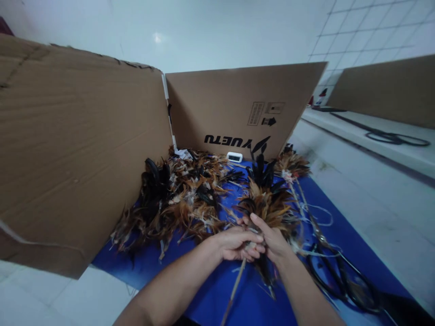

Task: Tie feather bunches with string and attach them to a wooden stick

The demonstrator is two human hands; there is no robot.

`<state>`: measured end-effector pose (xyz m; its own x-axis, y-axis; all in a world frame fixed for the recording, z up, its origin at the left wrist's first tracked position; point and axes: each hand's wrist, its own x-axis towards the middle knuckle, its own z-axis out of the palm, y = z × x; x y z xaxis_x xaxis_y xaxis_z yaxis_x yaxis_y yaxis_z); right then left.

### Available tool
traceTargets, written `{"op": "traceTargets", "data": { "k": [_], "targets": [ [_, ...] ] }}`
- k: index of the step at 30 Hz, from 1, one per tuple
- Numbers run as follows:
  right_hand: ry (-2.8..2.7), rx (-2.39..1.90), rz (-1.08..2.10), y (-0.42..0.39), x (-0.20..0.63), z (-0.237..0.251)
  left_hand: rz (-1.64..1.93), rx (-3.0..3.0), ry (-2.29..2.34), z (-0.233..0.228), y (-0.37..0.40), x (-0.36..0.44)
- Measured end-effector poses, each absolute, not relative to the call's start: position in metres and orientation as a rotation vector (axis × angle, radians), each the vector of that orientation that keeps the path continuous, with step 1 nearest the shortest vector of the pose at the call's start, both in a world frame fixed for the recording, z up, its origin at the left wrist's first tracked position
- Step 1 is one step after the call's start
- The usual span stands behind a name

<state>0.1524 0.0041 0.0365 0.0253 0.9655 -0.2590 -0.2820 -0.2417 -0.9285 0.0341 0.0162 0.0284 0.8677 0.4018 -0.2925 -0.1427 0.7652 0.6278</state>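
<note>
The left hand is closed around a thin stick, fingers curled over it. The right hand is closed on the feather bundle at the stick's top, touching the left hand. Both forearms reach forward above the blue mat; black scissors lie on the right

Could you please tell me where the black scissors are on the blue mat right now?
In the head view, the black scissors lie on the blue mat at lower right, just right of the right hand, with loose white string beside them.
</note>
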Motion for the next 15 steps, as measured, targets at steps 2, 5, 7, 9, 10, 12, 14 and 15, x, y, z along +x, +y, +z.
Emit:
{"op": "traceTargets", "data": {
  "k": [2,5,7,9,10,12,14,15],
  "targets": [
    [-0.784,-1.215,1.549,0.004,0.153,0.036,0.33,0.687,0.494,0.027,0.017,0.035],
    [-0.775,-1.216,1.596,0.004,0.154,0.033,0.334,0.72,0.532,0.029,0.016,0.035],
    [-0.8,-1.192,1.581,0.005,0.155,0.031,0.333,0.687,0.495,0.032,0.014,0.034],
    [-0.818,-1.171,1.552,0.006,0.154,0.029,0.312,0.648,0.413,0.034,0.013,0.032],
    [-0.818,-1.179,1.537,0.006,0.154,0.028,0.299,0.636,0.372,0.034,0.012,0.031],
    [-0.804,-1.213,1.522,0.007,0.151,0.027,0.289,0.629,0.33,0.032,0.012,0.03],
    [-0.787,-1.259,1.529,0.008,0.15,0.026,0.295,0.619,0.324,0.028,0.013,0.028],
    [-0.778,-1.296,1.517,0.009,0.15,0.026,0.3,0.61,0.321,0.025,0.014,0.027]
  ]
}}
